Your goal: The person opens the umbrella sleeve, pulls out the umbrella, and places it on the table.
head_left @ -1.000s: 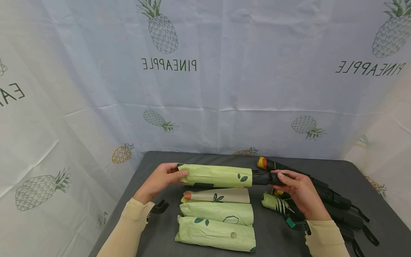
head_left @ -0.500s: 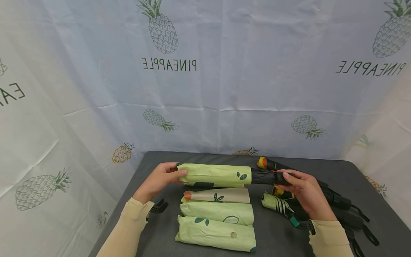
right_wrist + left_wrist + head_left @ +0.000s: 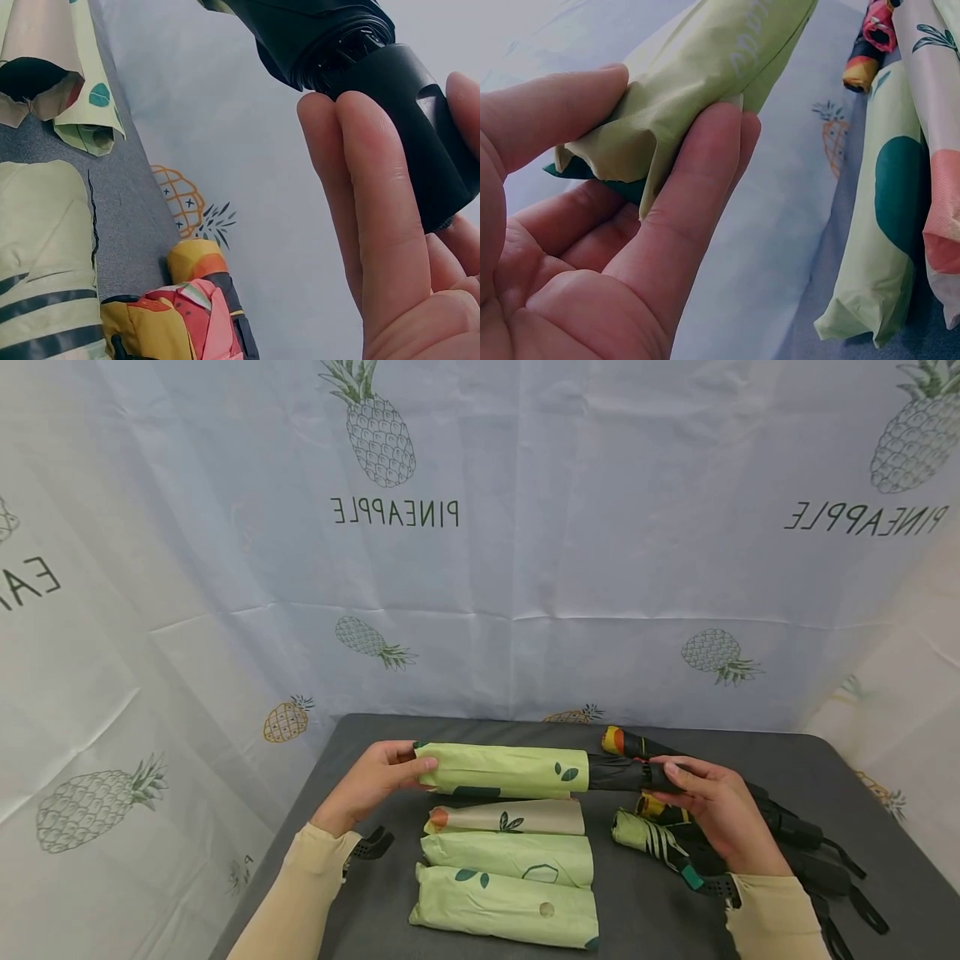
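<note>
My left hand (image 3: pixel 378 781) pinches the end of a light green umbrella cover (image 3: pixel 502 768). In the left wrist view, thumb and fingers hold the crumpled cloth of that cover (image 3: pixel 660 112). A folded black umbrella (image 3: pixel 615 772) sits partly inside the cover, its handle end sticking out on the right. My right hand (image 3: pixel 712 806) grips its black handle (image 3: pixel 412 120), fingers along one side and thumb on the other. Cover and umbrella form one nearly level line over the back of the table. The umbrella's far end is hidden in the cover.
Several umbrella covers lie side by side below, one beige (image 3: pixel 540 817), others light green (image 3: pixel 510 858). Several folded umbrellas lie at the right, among them a green-striped one (image 3: pixel 637 831) and one with an orange-yellow tip (image 3: pixel 612 740). A pineapple-print curtain (image 3: pixel 562 568) hangs behind the dark table (image 3: pixel 637 910).
The right hand has shifted slightly right with the handle, and more black canopy shows outside the cover. Over the last half second there is almost no movement. The left hand has stayed put.
</note>
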Demonstrator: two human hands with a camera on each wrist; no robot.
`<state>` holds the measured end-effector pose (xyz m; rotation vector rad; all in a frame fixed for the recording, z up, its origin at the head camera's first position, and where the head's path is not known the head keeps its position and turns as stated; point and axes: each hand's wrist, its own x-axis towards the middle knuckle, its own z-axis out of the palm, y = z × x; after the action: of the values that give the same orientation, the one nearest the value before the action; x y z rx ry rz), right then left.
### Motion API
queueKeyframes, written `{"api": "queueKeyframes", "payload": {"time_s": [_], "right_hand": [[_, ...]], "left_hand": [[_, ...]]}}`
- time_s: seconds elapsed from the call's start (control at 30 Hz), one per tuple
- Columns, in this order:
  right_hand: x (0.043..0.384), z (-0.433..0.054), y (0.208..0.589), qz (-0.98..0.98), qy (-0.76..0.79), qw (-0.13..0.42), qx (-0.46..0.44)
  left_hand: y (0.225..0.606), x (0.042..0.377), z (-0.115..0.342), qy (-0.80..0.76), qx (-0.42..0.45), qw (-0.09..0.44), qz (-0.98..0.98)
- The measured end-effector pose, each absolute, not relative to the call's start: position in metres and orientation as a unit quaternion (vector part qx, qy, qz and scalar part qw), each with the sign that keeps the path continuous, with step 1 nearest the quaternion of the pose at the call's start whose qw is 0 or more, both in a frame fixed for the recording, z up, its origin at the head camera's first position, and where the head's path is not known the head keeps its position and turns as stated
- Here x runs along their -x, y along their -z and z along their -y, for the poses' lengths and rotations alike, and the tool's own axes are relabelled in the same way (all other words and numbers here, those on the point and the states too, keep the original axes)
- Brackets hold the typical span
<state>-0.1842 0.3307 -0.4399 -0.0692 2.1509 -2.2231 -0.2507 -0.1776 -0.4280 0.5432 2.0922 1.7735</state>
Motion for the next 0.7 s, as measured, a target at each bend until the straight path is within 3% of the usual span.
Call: {"api": "queueKeyframes", "payload": {"time_s": [0.7], "right_hand": [[0.1820,-0.3361,0.4383,-0.683,0.729,0.023,0.032]], "left_hand": [[0.4304,0.2515,0.1783,-0.619,-0.188,0.168,-0.744]]}}
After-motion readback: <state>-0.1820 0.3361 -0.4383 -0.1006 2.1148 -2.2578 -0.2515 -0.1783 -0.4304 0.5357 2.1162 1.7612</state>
